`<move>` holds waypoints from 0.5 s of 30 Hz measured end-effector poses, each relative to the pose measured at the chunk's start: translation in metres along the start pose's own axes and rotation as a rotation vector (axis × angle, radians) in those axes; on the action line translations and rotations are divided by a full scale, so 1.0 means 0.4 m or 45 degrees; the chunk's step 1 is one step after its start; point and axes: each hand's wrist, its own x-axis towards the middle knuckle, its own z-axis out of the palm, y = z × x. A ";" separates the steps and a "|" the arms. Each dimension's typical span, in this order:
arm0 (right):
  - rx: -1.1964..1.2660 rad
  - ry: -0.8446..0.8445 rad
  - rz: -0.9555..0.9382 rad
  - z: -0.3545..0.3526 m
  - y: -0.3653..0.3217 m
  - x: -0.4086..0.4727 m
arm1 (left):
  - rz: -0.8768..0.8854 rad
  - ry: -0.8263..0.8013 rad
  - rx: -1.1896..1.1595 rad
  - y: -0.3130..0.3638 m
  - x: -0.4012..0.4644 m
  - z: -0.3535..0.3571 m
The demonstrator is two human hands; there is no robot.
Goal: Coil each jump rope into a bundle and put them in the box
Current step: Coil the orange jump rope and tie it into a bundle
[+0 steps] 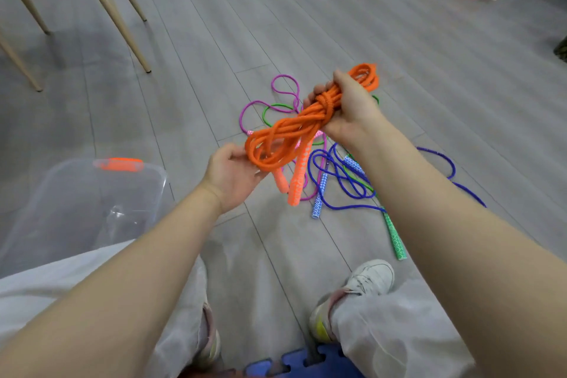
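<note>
A braided, matt orange rope (294,129) is held; left of the hands a clear glossy plastic box (76,193) is seen.

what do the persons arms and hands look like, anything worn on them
Both forearms are bare up to the frame's edge: no sleeves show. The left hand and right hand wear no gloves, and no watch, ring or bracelet is visible on either wrist or on the fingers that show.
</note>
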 end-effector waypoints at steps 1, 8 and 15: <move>-0.057 0.010 0.051 -0.002 0.010 0.029 | -0.010 -0.033 -0.088 0.018 0.030 -0.017; -0.192 0.017 0.205 0.006 0.129 0.245 | -0.402 -0.157 0.549 0.037 0.219 -0.080; -0.358 0.055 0.155 -0.020 0.226 0.442 | -0.456 -0.087 0.700 -0.038 0.353 -0.185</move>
